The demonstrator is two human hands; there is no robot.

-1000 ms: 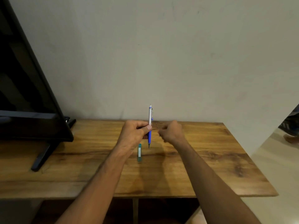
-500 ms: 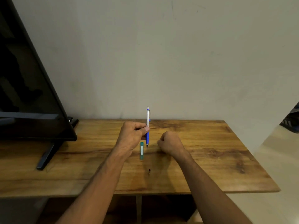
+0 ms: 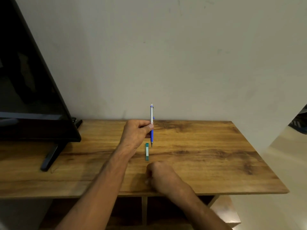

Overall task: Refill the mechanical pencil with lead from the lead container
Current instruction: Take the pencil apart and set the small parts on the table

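My left hand [image 3: 136, 132] holds the mechanical pencil [image 3: 151, 113] upright above the wooden table [image 3: 207, 155]. The pencil has a silver upper barrel and a blue grip, and its tip points down. Just below the tip, the small green lead container [image 3: 147, 151] lies flat on the table, untouched. My right hand [image 3: 162, 176] rests near the table's front edge with its fingers curled down. It is blurred, and whatever lies under the fingers is hidden.
A large black TV [image 3: 29, 97] stands on the table's left side, with a stand foot [image 3: 49, 156] reaching toward the front. A plain wall runs right behind the table. Past the table's right edge there is floor.
My right hand has pulled back from beside the pencil to the front edge, over the spot where a small dark piece lay half a second ago. The left hand still holds the pencil upright.
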